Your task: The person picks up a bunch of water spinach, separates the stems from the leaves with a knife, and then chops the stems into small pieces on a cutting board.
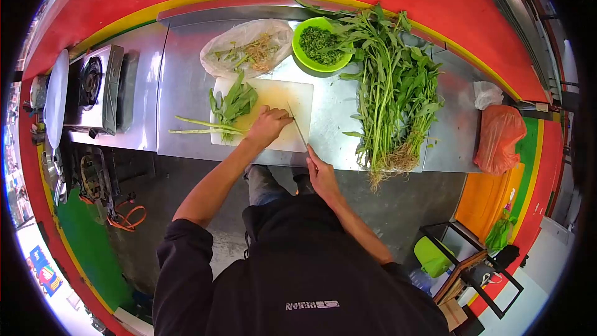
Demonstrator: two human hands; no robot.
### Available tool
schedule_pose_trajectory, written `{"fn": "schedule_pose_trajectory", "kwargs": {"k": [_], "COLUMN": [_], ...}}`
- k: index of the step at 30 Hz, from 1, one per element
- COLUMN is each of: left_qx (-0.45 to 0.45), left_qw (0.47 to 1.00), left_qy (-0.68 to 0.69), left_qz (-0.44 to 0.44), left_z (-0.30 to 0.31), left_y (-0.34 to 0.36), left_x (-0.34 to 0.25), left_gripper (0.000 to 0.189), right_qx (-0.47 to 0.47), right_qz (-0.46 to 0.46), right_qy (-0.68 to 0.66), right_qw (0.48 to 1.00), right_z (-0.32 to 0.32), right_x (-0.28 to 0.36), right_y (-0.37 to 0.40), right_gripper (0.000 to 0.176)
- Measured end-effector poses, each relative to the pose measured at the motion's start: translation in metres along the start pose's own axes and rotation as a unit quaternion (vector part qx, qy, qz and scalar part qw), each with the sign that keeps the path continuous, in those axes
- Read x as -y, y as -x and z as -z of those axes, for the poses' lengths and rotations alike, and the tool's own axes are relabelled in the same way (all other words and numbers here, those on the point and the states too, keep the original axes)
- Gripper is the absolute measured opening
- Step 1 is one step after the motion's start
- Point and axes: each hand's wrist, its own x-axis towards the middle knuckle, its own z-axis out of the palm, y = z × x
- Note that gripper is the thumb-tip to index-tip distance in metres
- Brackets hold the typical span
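Note:
My right hand (321, 173) grips a knife (300, 130) by its handle, at the front right of the white cutting board (300, 91). The blade slants away over the board's right part. My left hand (271, 124) is closed on the board, its fingertips close beside the blade; whatever they hold is hidden. Left of that hand lie leafy greens (236, 101), their pale stems (198, 126) reaching past the board's left edge. A yellowish stain marks the middle of the board.
Behind the board are a plastic bag (216, 46) with root trimmings and a green bowl (301, 56) of chopped greens. A large bunch of rooted greens (398, 87) covers the counter to the right. A gas stove (111, 90) stands left, a red bag (499, 140) far right.

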Motion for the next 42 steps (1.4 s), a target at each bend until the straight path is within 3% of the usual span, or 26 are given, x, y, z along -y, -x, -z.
{"fn": "schedule_pose_trajectory", "kwargs": {"k": [3, 5, 9, 14, 22, 28, 36, 42], "left_qx": [-0.002, -0.001, 0.034, 0.049, 0.016, 0.058, 0.044, 0.025], "left_qw": [1.0, 1.0, 0.999, 0.998, 1.0, 0.998, 0.998, 0.999], "left_qy": [0.01, 0.01, -0.007, -0.01, 0.023, -0.001, 0.016, 0.02], "left_qz": [-0.004, -0.004, 0.0, 0.026, 0.008, 0.034, 0.035, 0.02], "left_z": [-0.003, -0.003, 0.003, 0.008, 0.0, 0.006, 0.001, -0.002], "left_y": [0.0, 0.001, -0.004, -0.005, 0.0, -0.002, 0.002, 0.004], "left_x": [0.004, 0.005, -0.002, -0.004, 0.001, -0.006, -0.004, -0.001], "left_gripper": [0.024, 0.023, 0.023, 0.023, 0.022, 0.024, 0.025, 0.022], "right_qx": [0.012, -0.008, -0.001, -0.002, -0.009, 0.001, 0.018, -0.001], "right_qz": [-0.014, 0.035, 0.05, 0.023, 0.041, 0.032, -0.006, 0.033], "right_qy": [0.005, 0.005, 0.051, -0.007, 0.01, 0.027, 0.003, 0.01], "right_qw": [1.0, 0.999, 0.997, 1.0, 0.999, 0.999, 1.0, 0.999], "right_z": [-0.003, -0.007, -0.009, -0.007, -0.012, -0.013, -0.008, -0.016], "right_x": [-0.003, -0.01, -0.007, 0.006, -0.008, -0.001, 0.0, -0.007], "right_y": [-0.001, -0.004, -0.021, -0.021, -0.016, -0.032, -0.016, -0.02], "right_gripper": [0.042, 0.043, 0.043, 0.043, 0.043, 0.044, 0.043, 0.043]}}
